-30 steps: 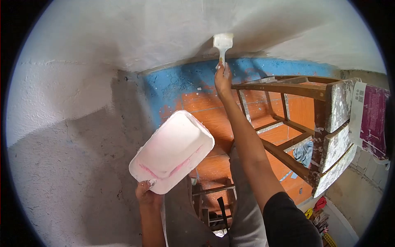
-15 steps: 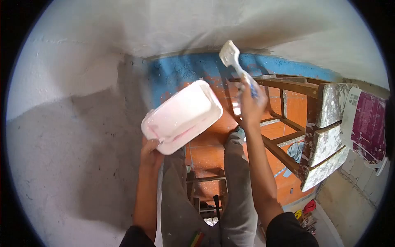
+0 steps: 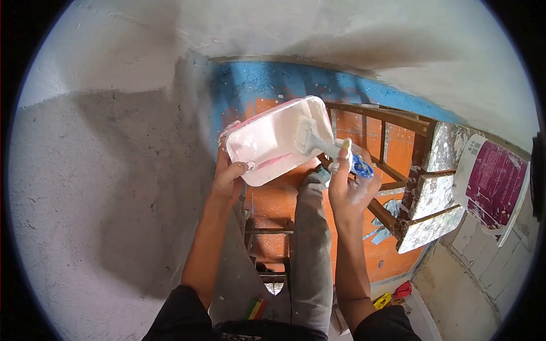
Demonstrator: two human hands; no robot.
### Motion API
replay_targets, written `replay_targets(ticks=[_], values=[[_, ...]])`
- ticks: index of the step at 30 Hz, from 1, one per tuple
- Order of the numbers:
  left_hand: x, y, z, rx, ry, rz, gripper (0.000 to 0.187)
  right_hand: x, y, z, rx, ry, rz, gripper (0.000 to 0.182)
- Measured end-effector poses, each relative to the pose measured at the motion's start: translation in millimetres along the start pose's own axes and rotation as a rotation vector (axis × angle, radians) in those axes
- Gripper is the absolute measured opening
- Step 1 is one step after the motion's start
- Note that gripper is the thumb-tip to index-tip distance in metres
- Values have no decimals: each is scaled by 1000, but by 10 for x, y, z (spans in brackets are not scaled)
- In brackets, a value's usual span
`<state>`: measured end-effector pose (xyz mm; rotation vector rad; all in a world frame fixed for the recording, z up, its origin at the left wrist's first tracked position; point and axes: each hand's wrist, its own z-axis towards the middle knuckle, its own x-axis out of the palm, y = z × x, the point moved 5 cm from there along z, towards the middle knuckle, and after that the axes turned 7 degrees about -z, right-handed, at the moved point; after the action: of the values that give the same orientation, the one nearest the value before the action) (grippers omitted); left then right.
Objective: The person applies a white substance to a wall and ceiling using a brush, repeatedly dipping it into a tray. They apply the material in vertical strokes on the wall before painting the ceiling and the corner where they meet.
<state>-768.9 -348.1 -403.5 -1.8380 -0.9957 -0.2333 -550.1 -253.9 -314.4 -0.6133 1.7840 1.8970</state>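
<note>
Left hand (image 3: 229,177) is clutching tray (image 3: 261,136) by one corner; right hand (image 3: 352,192) is pinching brush (image 3: 325,145) by handle, bristles (image 3: 301,131) showing over tray's inside, contact unclear.

Moderate light reaches the tray (image 3: 266,139), whose pale inside looks almost white. Left of the tray, a broad, soft-edged shadow darkens the rough wall (image 3: 114,210); above the tray, dark streaks cross the blue band (image 3: 253,77), and a smudgy shadow spreads to its upper right. Focus is fair around the tray. Far out from it, the wide lens bends straight lines, and black fills the corners.
</note>
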Motion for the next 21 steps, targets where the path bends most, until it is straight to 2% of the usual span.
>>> replay_targets(ticks=[3,6,13,16,20,21], values=[[74,-11,-61,-27,-6,-20,95,74,57,40,-121,27,-104,16],[107,4,-100,-35,-1,-12,96,123,44,60,-46,96,-110,16],[88,40,-108,-55,-36,20,98,-71,61,55,-64,-54,-100,13],[101,32,-97,-53,-31,13,98,-138,-58,33,-30,-89,-100,22],[27,73,-72,-79,-11,-42,94,-121,-314,55,27,-161,55,27],[15,85,-60,-88,-6,-64,93,-138,-272,88,-11,-181,-47,28]])
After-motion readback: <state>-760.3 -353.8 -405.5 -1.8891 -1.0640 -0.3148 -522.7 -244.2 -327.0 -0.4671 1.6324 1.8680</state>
